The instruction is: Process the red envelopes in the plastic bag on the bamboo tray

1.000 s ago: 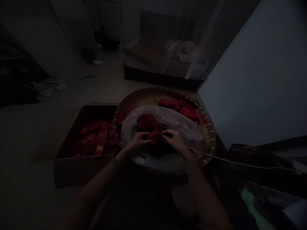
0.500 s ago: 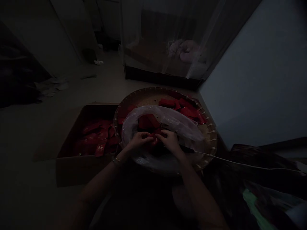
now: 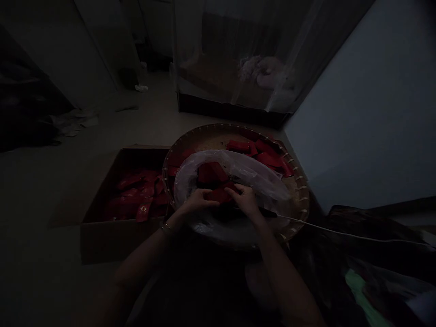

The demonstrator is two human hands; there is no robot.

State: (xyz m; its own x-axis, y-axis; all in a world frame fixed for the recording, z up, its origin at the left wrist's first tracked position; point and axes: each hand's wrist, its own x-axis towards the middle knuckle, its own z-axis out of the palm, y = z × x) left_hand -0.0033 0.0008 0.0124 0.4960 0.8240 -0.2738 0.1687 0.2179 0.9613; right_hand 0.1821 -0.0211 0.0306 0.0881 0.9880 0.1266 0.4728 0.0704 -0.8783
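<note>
1. Dimly, from the head view, gold marks are seen on a red pouch [image 3: 143, 209] at the edge of the cardboard box [image 3: 104, 245]; any writing there is too small and dark to be read.
2. Both forearms are stretched forward and angled inward, with a bracelet [image 3: 166, 227] worn at the left wrist. By the left hand [image 3: 199, 200], the near end of a red packet [image 3: 220, 195] is gripped between slightly parted thumb and fingers. Its other end is pinched by the right hand [image 3: 245, 200], with the fingers bent and nearly closed.
3. The packet is held over the plastic-lined middle of the woven tray [image 3: 302, 187], inside the ring of plastic sheeting [image 3: 235, 162]. Its long axis is laid roughly crosswise, the right end tipped slightly away from the body.
</note>
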